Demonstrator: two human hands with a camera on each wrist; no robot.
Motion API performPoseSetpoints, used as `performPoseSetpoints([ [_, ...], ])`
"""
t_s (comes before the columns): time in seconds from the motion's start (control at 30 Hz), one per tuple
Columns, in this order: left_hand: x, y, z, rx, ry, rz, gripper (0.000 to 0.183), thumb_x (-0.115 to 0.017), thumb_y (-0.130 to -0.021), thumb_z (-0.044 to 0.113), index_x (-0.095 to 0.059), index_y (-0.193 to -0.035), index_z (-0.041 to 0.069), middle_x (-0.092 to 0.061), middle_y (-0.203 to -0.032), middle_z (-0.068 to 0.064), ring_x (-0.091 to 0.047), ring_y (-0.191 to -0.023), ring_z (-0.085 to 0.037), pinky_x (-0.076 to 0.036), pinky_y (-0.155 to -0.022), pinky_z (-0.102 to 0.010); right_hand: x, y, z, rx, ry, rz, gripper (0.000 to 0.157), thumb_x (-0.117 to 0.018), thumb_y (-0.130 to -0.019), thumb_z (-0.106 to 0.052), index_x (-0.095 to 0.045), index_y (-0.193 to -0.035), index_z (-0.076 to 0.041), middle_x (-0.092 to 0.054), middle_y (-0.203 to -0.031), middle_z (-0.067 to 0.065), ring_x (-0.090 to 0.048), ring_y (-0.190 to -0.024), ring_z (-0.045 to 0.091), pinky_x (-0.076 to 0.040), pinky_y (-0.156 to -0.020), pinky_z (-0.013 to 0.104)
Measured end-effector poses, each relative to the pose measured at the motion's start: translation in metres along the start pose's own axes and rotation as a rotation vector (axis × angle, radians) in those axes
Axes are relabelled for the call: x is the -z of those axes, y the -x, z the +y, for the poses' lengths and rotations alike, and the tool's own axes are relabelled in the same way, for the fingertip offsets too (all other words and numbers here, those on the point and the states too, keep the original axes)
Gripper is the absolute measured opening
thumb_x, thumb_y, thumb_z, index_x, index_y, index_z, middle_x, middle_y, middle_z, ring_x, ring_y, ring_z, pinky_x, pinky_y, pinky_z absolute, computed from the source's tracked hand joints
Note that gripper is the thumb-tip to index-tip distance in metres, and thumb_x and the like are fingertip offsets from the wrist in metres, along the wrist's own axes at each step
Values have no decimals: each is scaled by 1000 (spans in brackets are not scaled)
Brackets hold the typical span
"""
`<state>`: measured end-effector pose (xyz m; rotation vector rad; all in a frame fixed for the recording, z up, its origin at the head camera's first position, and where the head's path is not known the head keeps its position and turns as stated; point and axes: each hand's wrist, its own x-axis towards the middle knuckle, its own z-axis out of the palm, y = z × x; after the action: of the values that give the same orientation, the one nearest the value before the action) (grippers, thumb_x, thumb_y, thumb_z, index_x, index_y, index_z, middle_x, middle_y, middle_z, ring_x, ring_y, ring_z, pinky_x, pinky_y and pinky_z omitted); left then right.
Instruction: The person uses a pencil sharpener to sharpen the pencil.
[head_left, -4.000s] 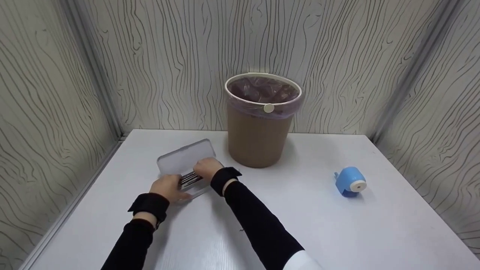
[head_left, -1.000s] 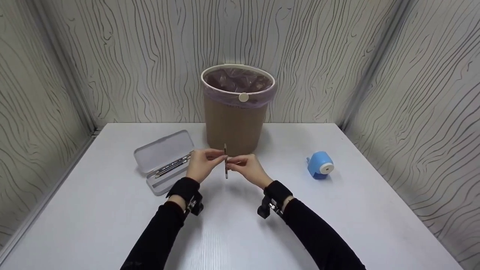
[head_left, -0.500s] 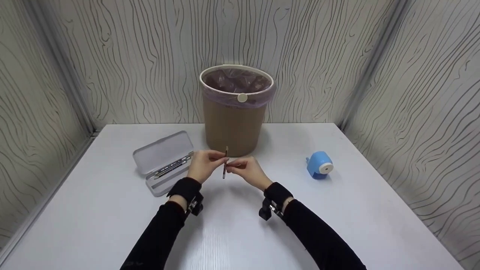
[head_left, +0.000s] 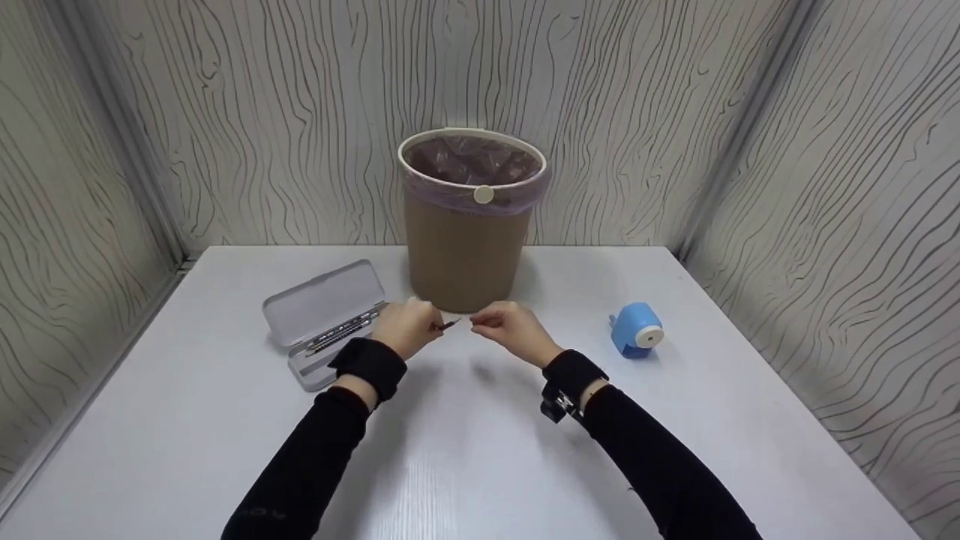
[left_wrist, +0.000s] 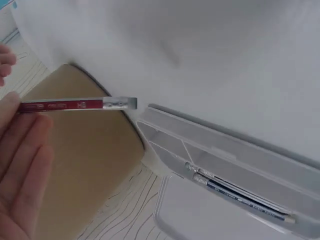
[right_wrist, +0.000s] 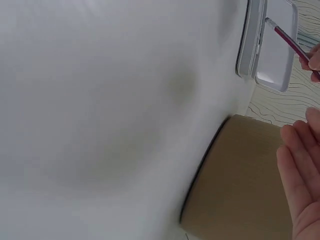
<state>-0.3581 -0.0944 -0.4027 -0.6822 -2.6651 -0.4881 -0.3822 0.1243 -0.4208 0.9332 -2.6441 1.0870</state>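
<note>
My left hand (head_left: 405, 328) pinches a dark red pencil (left_wrist: 65, 104) between thumb and fingers above the table. The pencil's silver eraser end (left_wrist: 120, 103) sticks out in the left wrist view. A little to the right is my right hand (head_left: 516, 330), fingers loosely bent, with nothing visible in it. In the right wrist view its fingers (right_wrist: 295, 160) stand apart from the pencil. Left of my left hand lies a grey pencil case (head_left: 322, 300) with its lid raised. Several dark patterned pencils (left_wrist: 240, 197) lie inside the case, partly hidden by the left hand in the head view.
A brown waste bin (head_left: 465, 255) with a purple liner stands behind the hands, near the back wall. On the right of the white table (head_left: 465, 465) sits a blue pencil sharpener (head_left: 634, 330) with a white front. Wood-patterned walls enclose three sides.
A pencil came out of the case into both hands. Since half a second ago the right hand has released it and moved slightly right; the left wrist has turned, tilting the pencil from upright.
</note>
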Motion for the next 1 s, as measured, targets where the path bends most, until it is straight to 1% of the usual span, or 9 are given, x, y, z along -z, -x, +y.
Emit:
performPoseSetpoints([
  [0.1,-2,-2,2,-56,-63,-7,7,-82,-79,3,-79,-74,6,-76,-73,-9,-69,-63,-30,-56,-60,-47,6,-1,-5,111,163,-13,16,-73,-93,-7,-78,-105,2,-78,-102,16,-76,-96,29,-62,-88,42],
  [0.2,-5,-5,5,-105,-107,-31,8,-82,-79,2,-77,-72,3,-76,-72,-12,-70,-65,-32,-57,-62,-48,8,-1,-12,217,343,-23,17,-75,-91,-8,-78,-106,0,-77,-102,13,-75,-96,27,-61,-86,40],
  [0.27,-7,-7,8,-138,-138,-30,9,-83,-78,3,-76,-72,3,-75,-72,-12,-71,-66,-33,-57,-62,-47,8,-1,-16,276,442,-23,17,-76,-90,-9,-78,-106,-3,-77,-101,11,-75,-93,25,-61,-83,37],
  [0.37,-10,-9,12,-169,-182,-19,10,-83,-78,7,-75,-72,5,-75,-73,-11,-71,-66,-33,-58,-61,-46,7,-1,-21,333,550,-26,18,-79,-87,-12,-79,-105,-7,-75,-99,7,-74,-87,23,-61,-77,35],
  [0.5,-10,-11,19,-171,-180,-8,12,-82,-79,7,-72,-71,4,-74,-73,-13,-71,-67,-35,-57,-60,-47,4,-2,-24,370,651,-18,14,-80,-85,-14,-77,-98,-12,-74,-94,4,-73,-79,22,-59,-68,36],
  [0.63,-10,-11,20,-164,-154,-5,14,-80,-79,6,-70,-70,3,-73,-72,-15,-70,-66,-37,-57,-60,-49,2,-2,-25,361,689,-22,9,-79,-87,-15,-78,-96,-13,-75,-90,3,-73,-77,22,-59,-65,36],
  [0.73,-11,-10,19,-161,-137,4,14,-80,-80,7,-71,-70,3,-74,-71,-14,-70,-65,-37,-56,-58,-49,1,-2,-25,347,677,-19,9,-78,-88,-15,-80,-96,-14,-75,-89,3,-74,-77,22,-59,-66,36],
  [0.87,-13,-6,15,-155,-98,26,9,-82,-81,11,-77,-78,4,-77,-76,-12,-72,-66,-35,-57,-60,-48,3,-2,-24,329,597,1,7,-77,-89,-12,-80,-95,-11,-75,-87,5,-73,-78,21,-59,-69,36],
  [1.0,-14,-1,8,-134,-68,50,15,-86,-80,14,-79,-90,5,-79,-87,-10,-74,-74,-32,-58,-65,-47,7,-1,-20,277,464,28,8,-75,-90,-9,-81,-95,-7,-78,-89,7,-74,-81,22,-59,-73,35],
])
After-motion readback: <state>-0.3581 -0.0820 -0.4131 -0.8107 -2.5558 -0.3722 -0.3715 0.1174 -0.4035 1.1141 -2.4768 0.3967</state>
